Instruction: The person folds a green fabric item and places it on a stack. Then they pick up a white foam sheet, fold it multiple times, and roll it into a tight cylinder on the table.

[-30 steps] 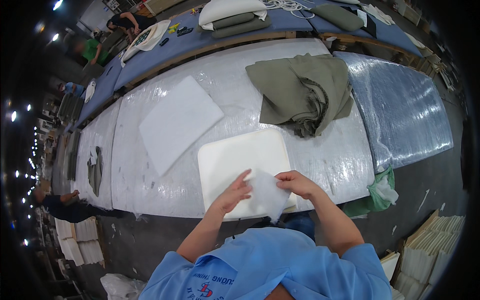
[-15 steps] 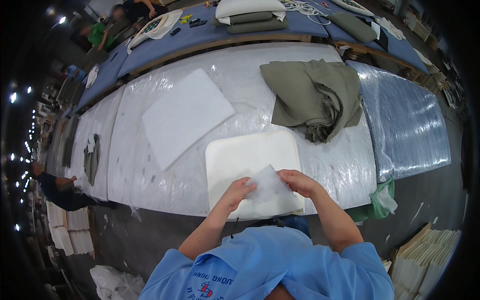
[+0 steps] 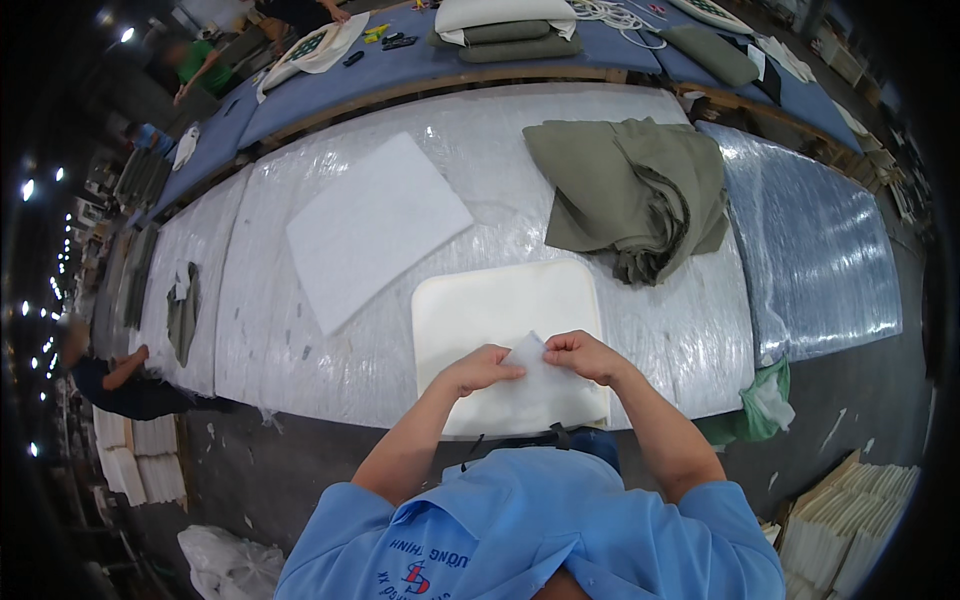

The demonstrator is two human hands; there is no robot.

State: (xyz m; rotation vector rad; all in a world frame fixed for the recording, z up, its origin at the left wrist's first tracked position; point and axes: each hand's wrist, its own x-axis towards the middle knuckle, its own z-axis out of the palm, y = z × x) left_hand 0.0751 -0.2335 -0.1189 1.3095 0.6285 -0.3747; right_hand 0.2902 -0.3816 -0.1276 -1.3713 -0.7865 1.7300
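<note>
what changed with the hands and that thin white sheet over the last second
Both hands drew closer together at the top of the thin white sheet: the left hand and right hand now pinch its upper corner, which has bunched into a peak. Neither let go. The cream foam cushion, the flat white pad and the olive fabric pile stayed put on the plastic-covered table.

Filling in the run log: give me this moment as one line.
left hand: grips white sheet | right hand: grips same sheet | under it: cream foam cushion | table: olive fabric, white pad
</note>
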